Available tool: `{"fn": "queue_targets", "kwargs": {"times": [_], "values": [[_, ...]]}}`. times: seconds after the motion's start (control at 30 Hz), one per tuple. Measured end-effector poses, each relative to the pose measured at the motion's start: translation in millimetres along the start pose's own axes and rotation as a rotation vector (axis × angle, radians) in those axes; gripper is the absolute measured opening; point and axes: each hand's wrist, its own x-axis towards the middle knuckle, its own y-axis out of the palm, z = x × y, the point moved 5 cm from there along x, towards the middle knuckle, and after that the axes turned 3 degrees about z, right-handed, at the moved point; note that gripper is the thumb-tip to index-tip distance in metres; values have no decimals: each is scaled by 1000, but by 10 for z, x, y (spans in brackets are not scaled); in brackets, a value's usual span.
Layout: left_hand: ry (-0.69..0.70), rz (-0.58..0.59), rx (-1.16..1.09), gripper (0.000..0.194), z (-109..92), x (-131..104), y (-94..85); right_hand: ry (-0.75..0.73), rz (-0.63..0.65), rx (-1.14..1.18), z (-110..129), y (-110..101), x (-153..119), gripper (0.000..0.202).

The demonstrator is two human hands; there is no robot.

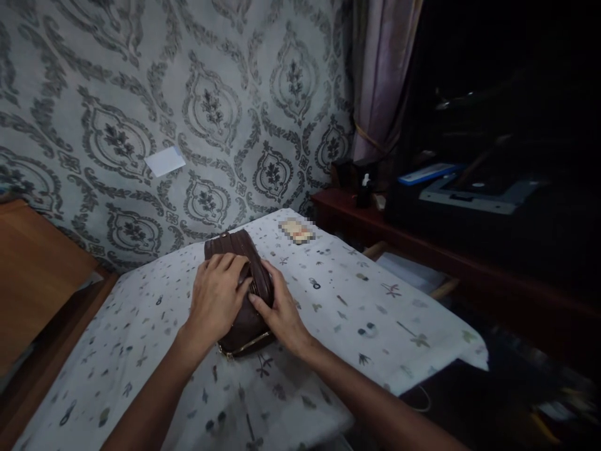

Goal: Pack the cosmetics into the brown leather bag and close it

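A dark brown leather handbag (pixel 248 324) with gold-coloured zips lies on a patterned white tablecloth (pixel 338 326). My left hand (pixel 216 291) reaches over its upper left part, with the fingers curled down and gripping the edge of an opening in its top. Round the bag's right side is my right hand (pixel 280 310), its thumb pressed on top near the opening and its fingers along the outer side. One gold zip runs along the near end of the bag. What is inside the bag is hidden.
A blurred small card (pixel 297 230) lies at the table's far corner. Behind is a papered wall with a white paper (pixel 165 161). A wooden board (pixel 40 275) stands at the left. To the right are a dark red shelf (pixel 357 210) and an open drawer (pixel 408 270).
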Motion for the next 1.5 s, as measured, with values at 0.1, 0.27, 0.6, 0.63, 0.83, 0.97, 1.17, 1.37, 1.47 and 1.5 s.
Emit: {"fn": "queue_targets", "kwargs": {"times": [0.1, 0.27, 0.6, 0.63, 0.83, 0.97, 1.17, 1.37, 1.47, 1.5], "values": [[0, -14, -34, 27, 11, -44, 33, -59, -21, -120, 73, -50, -27, 61], [-16, -61, -107, 25, 56, -67, 93, -107, -73, -239, 139, -129, -31, 60], [-63, -94, -240, 18, 163, 40, 93, -128, -39, -163, 74, -104, -42, 51], [-69, -99, -274, 17, 174, 46, 91, -128, -30, -161, 69, -102, -46, 50], [-65, -113, -408, 16, 187, 46, 58, -103, -20, -153, 41, -68, -68, 49], [-45, -112, -392, 15, 144, -12, 28, -106, -20, -140, 38, -47, -73, 50], [-9, -108, -401, 14, 100, -105, 7, -93, -4, -115, 49, -53, -69, 50], [-10, -111, -398, 15, 74, -221, 58, -63, 26, -88, 39, -61, -59, 50], [1, -154, -362, 24, 39, -367, 91, -57, 40, -108, 28, -59, -71, 51], [1, -172, -357, 29, 35, -424, 100, -55, 42, -121, 25, -59, -79, 52]]}}
